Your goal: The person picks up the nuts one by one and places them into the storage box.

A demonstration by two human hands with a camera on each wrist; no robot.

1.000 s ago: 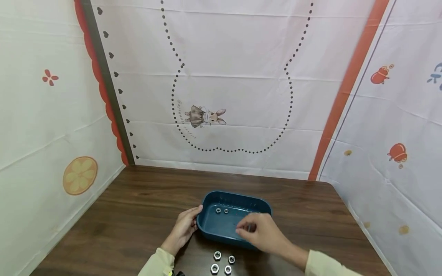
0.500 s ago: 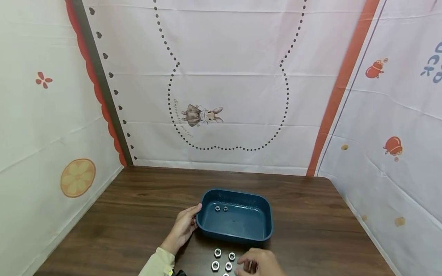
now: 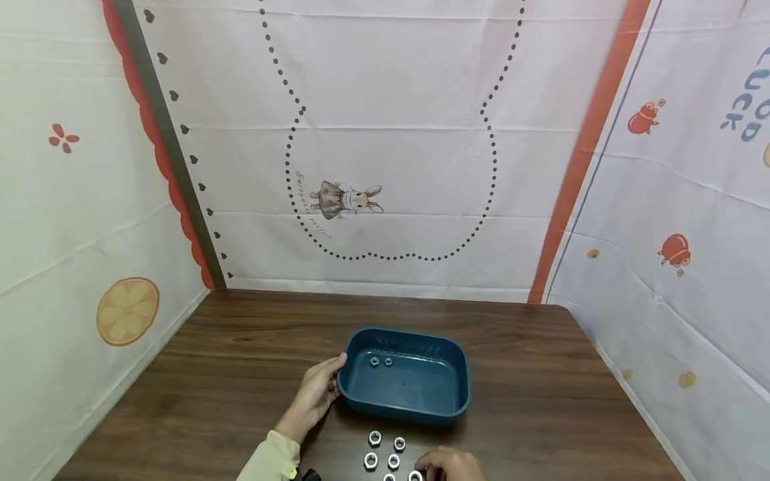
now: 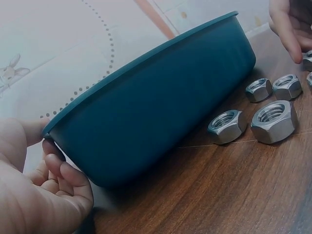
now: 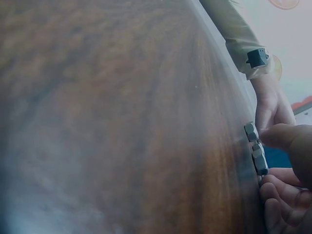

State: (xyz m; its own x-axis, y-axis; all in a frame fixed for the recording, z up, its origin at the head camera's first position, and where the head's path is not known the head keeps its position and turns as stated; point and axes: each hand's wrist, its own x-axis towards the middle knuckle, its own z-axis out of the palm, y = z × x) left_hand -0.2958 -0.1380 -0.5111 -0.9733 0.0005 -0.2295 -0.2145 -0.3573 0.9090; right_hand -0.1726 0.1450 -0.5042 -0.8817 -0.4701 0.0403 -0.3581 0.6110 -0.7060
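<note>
A blue rectangular plastic tray (image 3: 403, 387) stands on the table with two small hex nuts (image 3: 375, 361) inside, near its left end. My left hand (image 3: 315, 395) grips the tray's left end, its thumb at the rim and fingers curled below, as the left wrist view shows. In front of the tray lie several steel hex nuts (image 4: 274, 127) of differing sizes. At the bottom edge of the head view, my right hand (image 3: 452, 464) pinches a nut (image 3: 411, 476) at the table. The right wrist view shows thumb and forefinger on either side of a nut (image 5: 259, 158).
The dark wood table (image 3: 271, 347) is bounded by a patterned white cloth (image 3: 391, 153) at the back and both sides. A small black device (image 5: 257, 57) sits on the left sleeve.
My right hand has moved from above the tray down towards me to the nuts on the table. My left hand keeps its hold on the tray. The head view has shifted slightly.
</note>
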